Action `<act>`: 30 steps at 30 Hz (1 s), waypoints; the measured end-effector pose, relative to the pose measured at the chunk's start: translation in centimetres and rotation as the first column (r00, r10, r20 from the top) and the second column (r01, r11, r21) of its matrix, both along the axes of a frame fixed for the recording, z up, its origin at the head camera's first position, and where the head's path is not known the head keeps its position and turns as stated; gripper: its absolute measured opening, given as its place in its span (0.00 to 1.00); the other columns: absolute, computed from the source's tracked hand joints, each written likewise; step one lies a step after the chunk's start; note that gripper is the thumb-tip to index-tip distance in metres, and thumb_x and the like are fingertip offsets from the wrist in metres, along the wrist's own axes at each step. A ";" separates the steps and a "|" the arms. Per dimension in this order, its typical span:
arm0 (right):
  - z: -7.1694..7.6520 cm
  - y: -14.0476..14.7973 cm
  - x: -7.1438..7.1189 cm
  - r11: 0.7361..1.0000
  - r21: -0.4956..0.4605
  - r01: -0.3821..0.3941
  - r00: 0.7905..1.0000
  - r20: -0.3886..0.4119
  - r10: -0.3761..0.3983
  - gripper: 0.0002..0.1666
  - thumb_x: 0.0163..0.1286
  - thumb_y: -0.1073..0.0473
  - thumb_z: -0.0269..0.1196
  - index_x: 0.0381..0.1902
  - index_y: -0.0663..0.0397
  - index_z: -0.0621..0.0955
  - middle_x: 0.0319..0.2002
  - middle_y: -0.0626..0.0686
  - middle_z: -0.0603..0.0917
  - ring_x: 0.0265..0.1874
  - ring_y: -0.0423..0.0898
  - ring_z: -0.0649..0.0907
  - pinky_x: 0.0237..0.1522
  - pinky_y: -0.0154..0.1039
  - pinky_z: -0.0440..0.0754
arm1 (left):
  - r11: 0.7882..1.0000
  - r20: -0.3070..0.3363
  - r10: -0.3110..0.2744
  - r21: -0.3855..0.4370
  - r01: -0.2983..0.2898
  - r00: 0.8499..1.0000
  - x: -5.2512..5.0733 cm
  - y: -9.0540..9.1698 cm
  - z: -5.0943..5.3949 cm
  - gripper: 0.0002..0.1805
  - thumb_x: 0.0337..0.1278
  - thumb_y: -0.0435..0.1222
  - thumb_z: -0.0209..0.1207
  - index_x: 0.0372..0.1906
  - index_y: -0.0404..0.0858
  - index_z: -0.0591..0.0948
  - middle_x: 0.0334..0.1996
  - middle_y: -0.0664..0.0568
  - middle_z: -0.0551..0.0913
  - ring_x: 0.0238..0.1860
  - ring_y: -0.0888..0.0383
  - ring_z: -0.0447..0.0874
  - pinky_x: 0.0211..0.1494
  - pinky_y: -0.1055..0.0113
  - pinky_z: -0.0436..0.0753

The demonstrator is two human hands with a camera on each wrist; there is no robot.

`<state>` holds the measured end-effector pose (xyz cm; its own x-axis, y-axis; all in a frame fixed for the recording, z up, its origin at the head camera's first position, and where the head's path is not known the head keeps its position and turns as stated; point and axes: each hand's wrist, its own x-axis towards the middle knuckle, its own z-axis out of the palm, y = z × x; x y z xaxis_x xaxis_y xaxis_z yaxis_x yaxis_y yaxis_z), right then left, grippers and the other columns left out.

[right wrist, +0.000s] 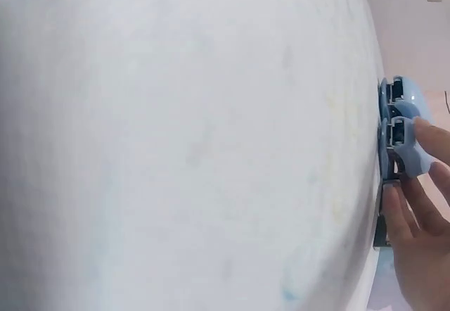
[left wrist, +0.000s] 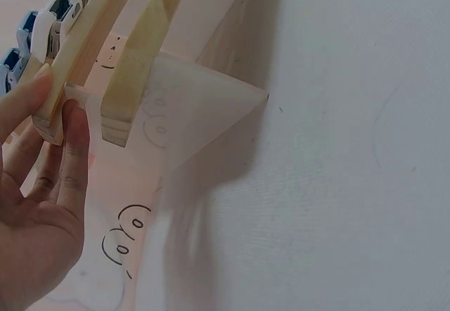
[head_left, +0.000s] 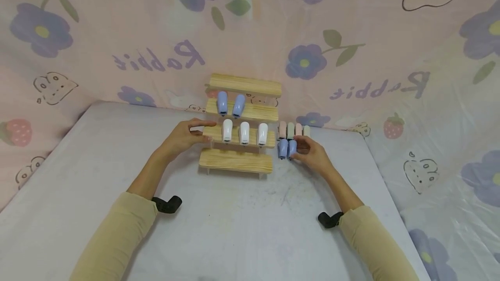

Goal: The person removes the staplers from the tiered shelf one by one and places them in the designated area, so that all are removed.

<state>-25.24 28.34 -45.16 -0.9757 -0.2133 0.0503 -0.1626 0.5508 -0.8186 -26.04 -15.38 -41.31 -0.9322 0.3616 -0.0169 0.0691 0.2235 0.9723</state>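
A tiered wooden rack (head_left: 236, 161) stands at the back, with two blue staplers (head_left: 222, 102) on one upper shelf and three white staplers (head_left: 244, 133) on the shelf below. My left hand (head_left: 183, 138) pinches the left end of the white staplers' shelf; in the left wrist view the thumb and fingers of that hand (left wrist: 46, 205) lie on both sides of the board (left wrist: 84, 43). Right of the rack, my right hand (head_left: 314, 156) holds the right one of two blue staplers (head_left: 292, 148). The right wrist view shows the fingers of this hand (right wrist: 422, 233) round the blue stapler (right wrist: 408, 146).
Behind the two blue staplers on the table (head_left: 242, 229) stand pink staplers (head_left: 283, 129) and green staplers (head_left: 290, 130) in a row. A patterned cloth (head_left: 250, 34) hangs behind the rack. The top shelf (head_left: 245, 85) and bottom shelf hold no staplers.
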 end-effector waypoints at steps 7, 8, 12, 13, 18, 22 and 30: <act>0.7 0.4 0.0 1.000 -0.001 0.030 0.998 -0.062 -0.030 0.34 0.61 0.68 0.71 0.65 0.62 0.74 0.60 0.64 0.78 0.58 0.61 0.79 0.60 0.52 0.77 | 1.000 -0.009 -0.007 -0.003 0.007 1.000 0.0 -0.1 0.0 0.29 0.54 0.37 0.72 0.63 0.40 0.80 0.70 0.49 0.69 0.69 0.47 0.65 0.71 0.51 0.66; 0.8 0.3 0.0 0.999 -0.011 0.030 0.997 -0.076 -0.031 0.34 0.61 0.68 0.71 0.65 0.62 0.74 0.60 0.64 0.78 0.59 0.61 0.78 0.60 0.52 0.77 | 1.000 -0.003 -0.006 -0.003 0.006 1.000 0.1 -0.1 0.0 0.29 0.54 0.37 0.72 0.63 0.40 0.80 0.70 0.50 0.68 0.68 0.46 0.65 0.71 0.51 0.66; 1.6 0.1 -0.1 0.998 -0.050 0.026 0.990 -0.134 -0.033 0.32 0.61 0.68 0.71 0.63 0.63 0.75 0.60 0.63 0.78 0.59 0.60 0.78 0.61 0.49 0.76 | 1.000 0.023 -0.006 0.010 0.006 1.000 0.2 -0.2 0.1 0.30 0.54 0.37 0.72 0.64 0.41 0.79 0.71 0.50 0.66 0.68 0.42 0.66 0.71 0.50 0.66; 1.8 0.0 -0.1 0.998 -0.058 0.022 0.989 -0.146 -0.031 0.32 0.61 0.68 0.71 0.63 0.63 0.75 0.60 0.63 0.78 0.59 0.60 0.78 0.61 0.49 0.76 | 1.000 0.028 -0.006 0.013 0.006 1.000 0.3 -0.2 0.1 0.30 0.54 0.37 0.72 0.64 0.41 0.79 0.72 0.50 0.66 0.68 0.41 0.66 0.71 0.50 0.65; 3.0 -0.8 -0.2 0.996 -0.085 0.007 0.983 -0.183 -0.023 0.31 0.64 0.66 0.70 0.64 0.63 0.75 0.61 0.60 0.79 0.60 0.57 0.78 0.62 0.49 0.75 | 1.000 0.037 -0.004 0.025 0.003 0.999 0.4 -0.3 0.3 0.31 0.54 0.37 0.72 0.64 0.41 0.78 0.73 0.50 0.65 0.70 0.38 0.64 0.72 0.49 0.64; 3.8 -1.2 -0.3 0.994 -0.109 -0.015 0.978 -0.210 -0.008 0.31 0.65 0.66 0.70 0.65 0.63 0.75 0.61 0.61 0.79 0.60 0.57 0.78 0.63 0.50 0.75 | 0.999 0.052 -0.004 0.033 0.002 0.999 0.4 -0.2 0.4 0.31 0.55 0.37 0.72 0.65 0.41 0.77 0.73 0.51 0.64 0.70 0.36 0.62 0.72 0.48 0.64; 6.4 -2.9 0.0 0.980 -0.179 -0.092 0.958 -0.284 0.038 0.32 0.61 0.75 0.68 0.64 0.70 0.73 0.58 0.69 0.78 0.58 0.65 0.77 0.62 0.56 0.73 | 0.999 0.062 0.003 0.035 -0.005 0.998 0.4 0.0 0.3 0.30 0.57 0.34 0.70 0.66 0.40 0.77 0.74 0.52 0.63 0.70 0.35 0.61 0.72 0.47 0.64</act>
